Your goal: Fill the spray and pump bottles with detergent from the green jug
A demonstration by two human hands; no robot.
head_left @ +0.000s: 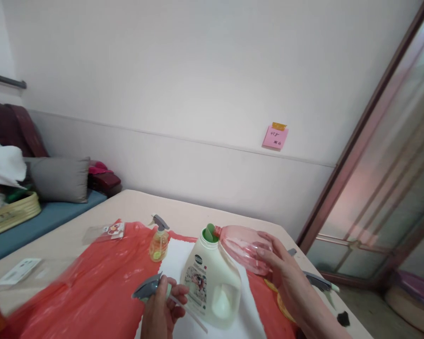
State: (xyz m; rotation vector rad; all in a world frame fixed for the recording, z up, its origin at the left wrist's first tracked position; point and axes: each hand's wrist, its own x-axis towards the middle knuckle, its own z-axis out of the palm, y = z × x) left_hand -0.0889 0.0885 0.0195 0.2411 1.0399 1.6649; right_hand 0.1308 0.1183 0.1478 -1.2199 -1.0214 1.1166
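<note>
My right hand [279,263] is wrapped round a clear pink spray bottle [242,242], tipped on its side. The bottle's red neck meets the green spout in the open mouth of a cream detergent jug [215,282]; whether they touch I cannot tell. The jug stands upright on a white sheet [176,254]. Down to its left, my left hand [164,303] is closed on a grey spray trigger head [148,287], whose thin tube points down to the right. Behind that hand stands a small yellowish spray bottle [159,245] with a grey trigger.
Red plastic sheeting [102,282] covers part of the table. Clear packets [19,272] lie at the left. Another spray trigger [320,281] is near the right edge, beyond my right forearm. A wall closes off the back, with a pink note [275,137] on it.
</note>
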